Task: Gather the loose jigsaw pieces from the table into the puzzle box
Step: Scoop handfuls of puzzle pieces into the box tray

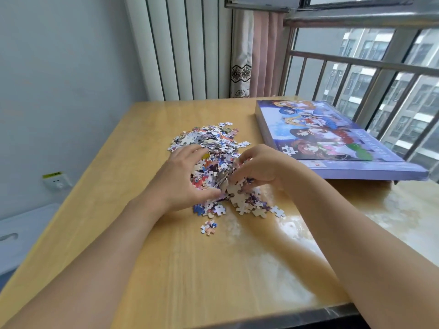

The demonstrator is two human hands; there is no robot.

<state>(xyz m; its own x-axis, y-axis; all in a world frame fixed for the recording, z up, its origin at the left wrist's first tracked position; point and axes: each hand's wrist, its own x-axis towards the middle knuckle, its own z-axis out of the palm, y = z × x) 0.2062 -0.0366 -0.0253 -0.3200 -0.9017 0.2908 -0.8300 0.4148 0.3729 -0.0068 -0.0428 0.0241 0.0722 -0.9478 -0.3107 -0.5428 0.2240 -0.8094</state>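
Wooden table [147, 269] stands by window with metal railing [370, 65], pink curtain [263, 55] behind it. Heap of jigsaw pieces [213, 143] lies in middle of table, left of puzzle box [332, 138]. Box closed, lid on, at table's window side. Left hand [183, 176] cups heap from left, fingers curled around pieces. Right hand [259, 167] cups heap from box side, fingers bent into pieces, probably pinching some. Few stray pieces [209, 227] lie near heap, on person's side.
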